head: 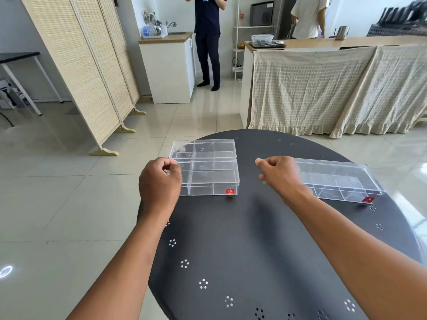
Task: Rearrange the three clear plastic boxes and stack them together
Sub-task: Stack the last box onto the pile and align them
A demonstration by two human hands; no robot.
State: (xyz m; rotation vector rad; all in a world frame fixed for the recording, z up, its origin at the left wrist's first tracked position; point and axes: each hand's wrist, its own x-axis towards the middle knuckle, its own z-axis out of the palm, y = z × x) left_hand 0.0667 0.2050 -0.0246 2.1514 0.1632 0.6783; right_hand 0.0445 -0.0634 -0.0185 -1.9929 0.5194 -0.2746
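A round dark counter (242,227) with small clusters of punched holes is seen from above, ringed by pale floor tiles. Beyond it, at about eleven o'clock, a woven folding screen (76,65) stands on the floor; at twelve o'clock a person in dark clothes (208,42) stands beside a white cabinet (168,68), and at one to two o'clock a long surface draped in cream cloth (323,88) is placed, with a second person (309,17) behind it.

Three clear plastic boxes are found on the far half of the counter. The far box (204,148) lies at eleven o'clock near the rim, and the near box (209,179), marked with a red label, is set just in front of it, touching or almost touching. The third box (339,181) lies well apart at two o'clock, also red-labelled.

The left hand (160,181) is held loosely curled at the left end of the near box, overlapping its corner; whether contact is made cannot be told. The right hand (280,174) is curled, thumb forward, gripping nothing, between the near box and the third box.

Bare counter is left open across the middle and near side.
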